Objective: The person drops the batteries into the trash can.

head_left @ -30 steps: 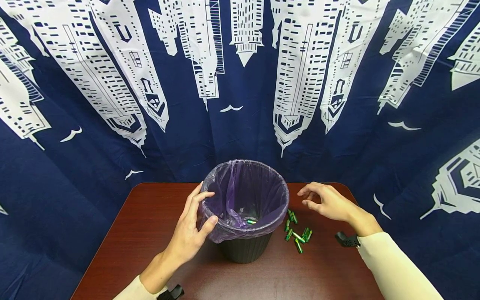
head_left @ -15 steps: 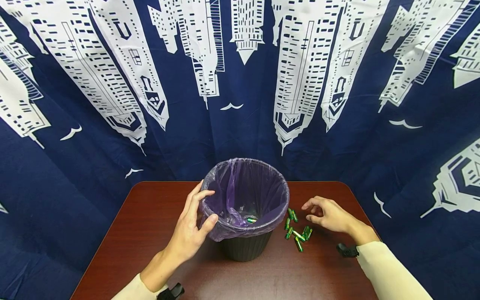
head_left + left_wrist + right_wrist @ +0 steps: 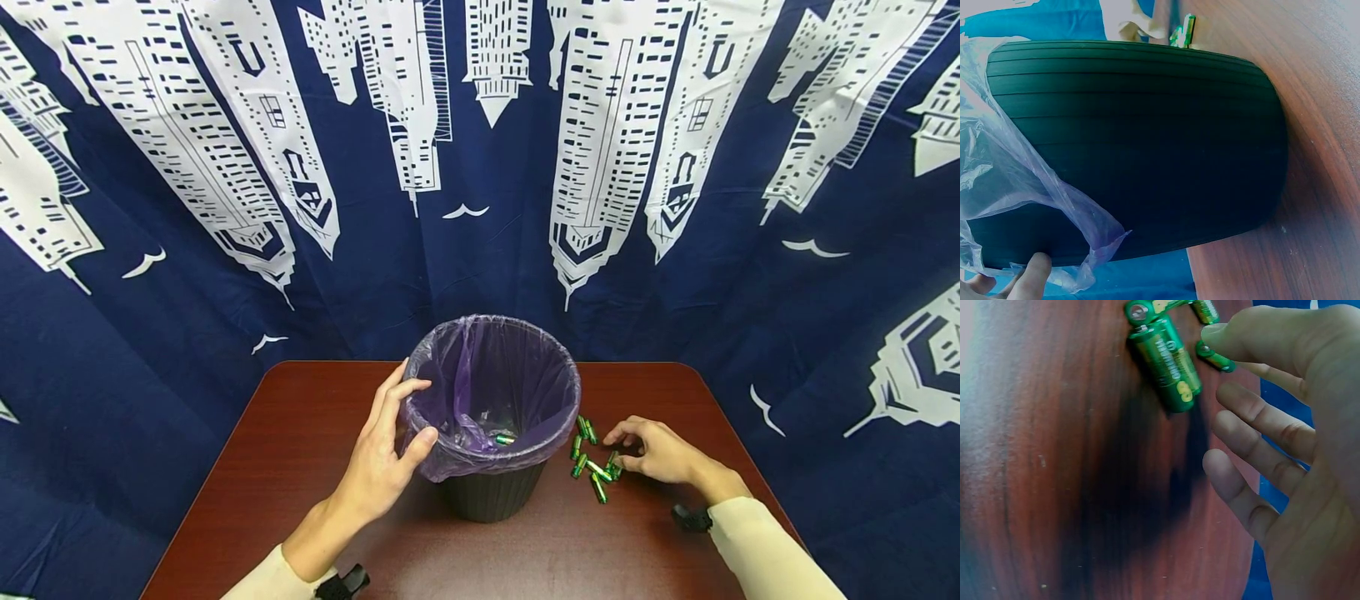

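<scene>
My left hand (image 3: 382,446) holds the left side of a black trash bin (image 3: 491,496), with index finger and thumb at the rim. A purple plastic bag (image 3: 517,342) lines the bin and folds over its edge. At least one green battery (image 3: 505,439) lies inside on the liner. To the right of the bin, my right hand (image 3: 663,450) hovers low over several loose green batteries (image 3: 598,470). In the right wrist view its fingers are loosely bent, with nothing seen held, beside a pair of batteries (image 3: 1169,369).
The bin and the loose batteries stand on a reddish-brown wooden table (image 3: 285,442) with rounded far corners. Behind it hangs a dark blue cloth (image 3: 495,258) printed with white upside-down buildings. Black wrist cameras sit on both wrists.
My right hand has come down toward the near side and now sits lower, by the right edge of the loose batteries. The left hand and the bin stay in place.
</scene>
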`<state>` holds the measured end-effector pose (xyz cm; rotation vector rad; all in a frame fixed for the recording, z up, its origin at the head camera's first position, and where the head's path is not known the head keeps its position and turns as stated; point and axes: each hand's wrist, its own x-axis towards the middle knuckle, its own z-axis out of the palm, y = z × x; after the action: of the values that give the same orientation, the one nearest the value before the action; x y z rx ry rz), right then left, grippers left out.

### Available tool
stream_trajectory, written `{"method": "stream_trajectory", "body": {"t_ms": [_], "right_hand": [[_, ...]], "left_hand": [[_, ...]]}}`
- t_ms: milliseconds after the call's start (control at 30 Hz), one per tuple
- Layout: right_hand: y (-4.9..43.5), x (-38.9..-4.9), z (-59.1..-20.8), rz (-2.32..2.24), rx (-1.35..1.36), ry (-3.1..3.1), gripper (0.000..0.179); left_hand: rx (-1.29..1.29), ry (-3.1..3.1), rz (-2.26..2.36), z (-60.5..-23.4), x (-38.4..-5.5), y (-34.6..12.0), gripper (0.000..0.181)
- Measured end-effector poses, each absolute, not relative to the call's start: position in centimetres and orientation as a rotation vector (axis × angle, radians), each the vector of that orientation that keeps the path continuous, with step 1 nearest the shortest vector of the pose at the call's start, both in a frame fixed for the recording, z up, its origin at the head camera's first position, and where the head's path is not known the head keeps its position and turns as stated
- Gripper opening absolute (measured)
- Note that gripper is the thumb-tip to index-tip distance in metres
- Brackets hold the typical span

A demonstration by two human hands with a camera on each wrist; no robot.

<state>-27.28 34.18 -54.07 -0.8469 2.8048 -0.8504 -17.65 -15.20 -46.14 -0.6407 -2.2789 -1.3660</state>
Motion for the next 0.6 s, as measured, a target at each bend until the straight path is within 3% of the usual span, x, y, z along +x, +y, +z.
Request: {"method": "stream_trajectory", "body": {"t_ms": [600], "right_hand": [[34.31, -26.82, -54.93, -0.830, -0.808, 2.747, 0.027]], "left_hand": [[-0.636, -2.287, -1.369, -46.16, -17.64, -15.20, 0.066]]}}
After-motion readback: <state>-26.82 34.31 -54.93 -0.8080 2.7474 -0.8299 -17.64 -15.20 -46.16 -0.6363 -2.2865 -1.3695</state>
